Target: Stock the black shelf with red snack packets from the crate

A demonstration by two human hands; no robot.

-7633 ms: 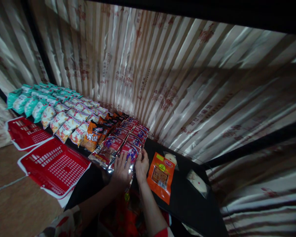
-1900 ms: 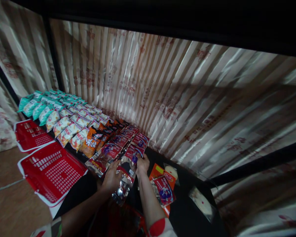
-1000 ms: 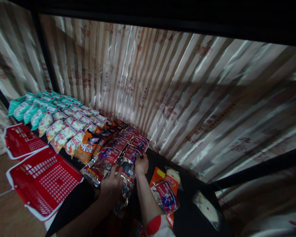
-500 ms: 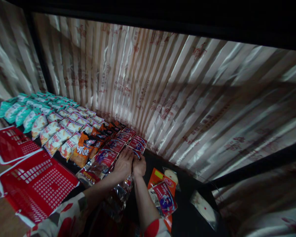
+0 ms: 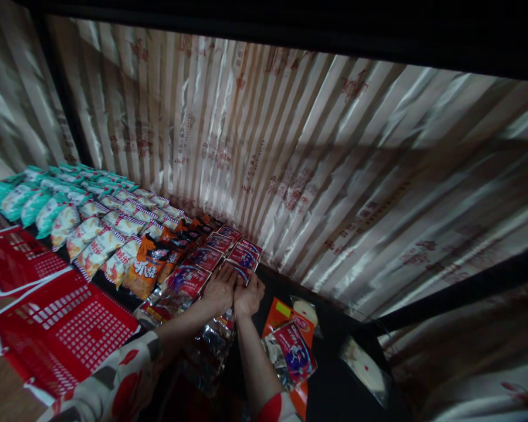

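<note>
Rows of red and blue snack packets [image 5: 206, 257] lie on the dark shelf, overlapping one another. My left hand [image 5: 220, 291] rests on the nearer packets with its fingers stretched out flat. Close beside it, my right hand [image 5: 249, 295] is closed, fingers curled at the right edge of a snack packet [image 5: 243, 273] in the right-hand row. Clear lower parts of the packets [image 5: 217, 337] show below and between my forearms. Another red and blue packet [image 5: 295, 354] lies apart on the right, on top of an orange packet [image 5: 276, 313].
Orange bags [image 5: 147, 266], white bags [image 5: 97, 249] and teal bags [image 5: 50, 211] stand in rows to the left. Two red baskets [image 5: 77, 334] are in front of them. Clear packs with pale round contents [image 5: 365, 369] lie right. A patterned curtain [image 5: 290, 146] hangs behind.
The view has shifted slightly. My right hand's fingers have moved a little up and right along the packet; my left hand stays almost in place on the packets.
</note>
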